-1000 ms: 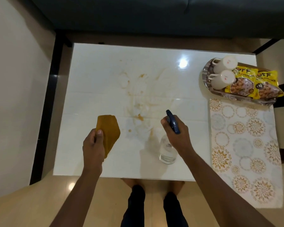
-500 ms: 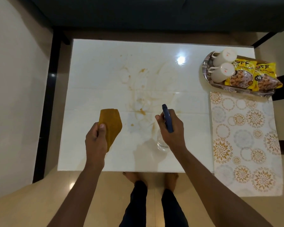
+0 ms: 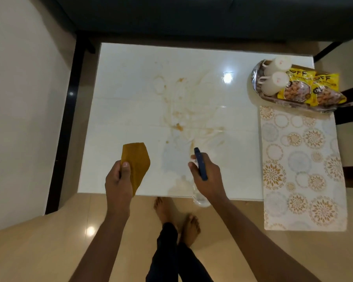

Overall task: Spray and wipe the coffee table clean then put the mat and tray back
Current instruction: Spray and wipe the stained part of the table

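both hands are busy over the stained table (image 3: pixel 130 94): left hand (image 3: pixel 118 180) pinches a cloth (image 3: pixel 138 161), right hand (image 3: pixel 207 176) grips a spray bottle (image 3: pixel 200 164).

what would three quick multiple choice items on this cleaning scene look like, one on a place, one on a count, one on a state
1. Where does the tray sit?
A. far right corner of the coffee table
B. on the floor
C. near left corner

2. How many white mugs lie on the tray?
A. one
B. two
C. four

3. What state is the tabletop in?
A. wiped spotless
B. covered by the mat
C. marked with brown stains

Answers:
1. A, it rests at the far right, just beyond the mat.
2. B, two mugs lie beside the yellow snack packets.
3. C, brown stains spread across the middle, while the left hand holds the cloth and the right hand the spray bottle.
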